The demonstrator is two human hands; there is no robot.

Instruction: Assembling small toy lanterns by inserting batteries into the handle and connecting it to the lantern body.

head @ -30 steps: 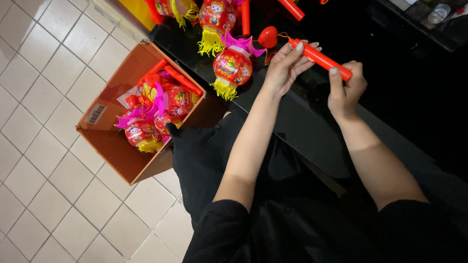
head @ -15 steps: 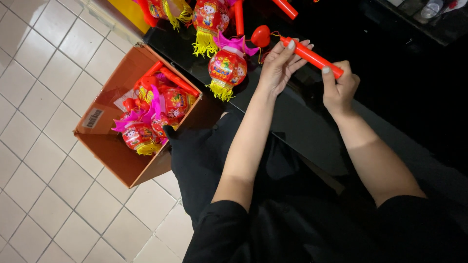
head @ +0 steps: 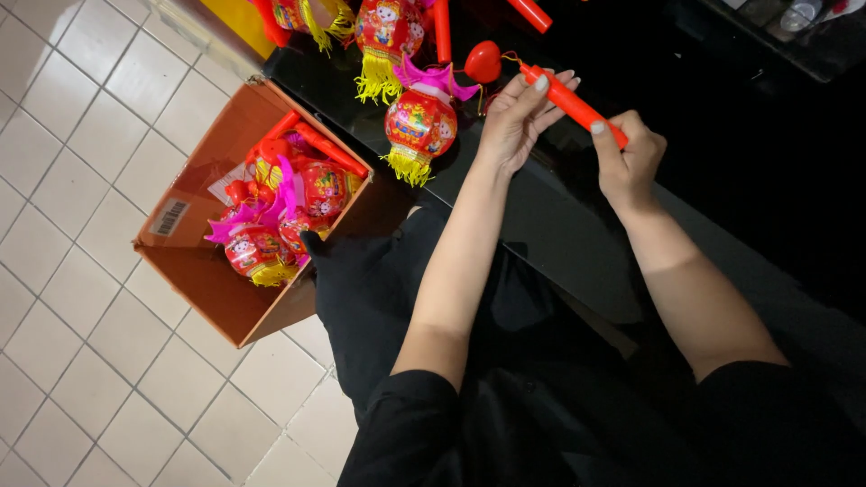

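Both hands hold one red plastic stick (head: 574, 102) over the black table (head: 722, 171). My left hand (head: 519, 117) pinches its far end with fingertips. My right hand (head: 626, 162) grips the near end. A thin cord runs from the stick's far end to a red ball-shaped piece (head: 483, 61). Just left of my left hand a red toy lantern (head: 419, 122) with pink top and yellow fringe lies at the table's edge.
A cardboard box (head: 194, 271) on the white tiled floor (head: 81, 117) at left holds several more lanterns (head: 280, 216) and red sticks. More lanterns (head: 383, 36) and sticks lie at the table's far end. My dark-clothed lap fills the bottom.
The hands and stick keep the same hold; the view has shifted slightly, and the left fingers have adjusted on the stick's far end.
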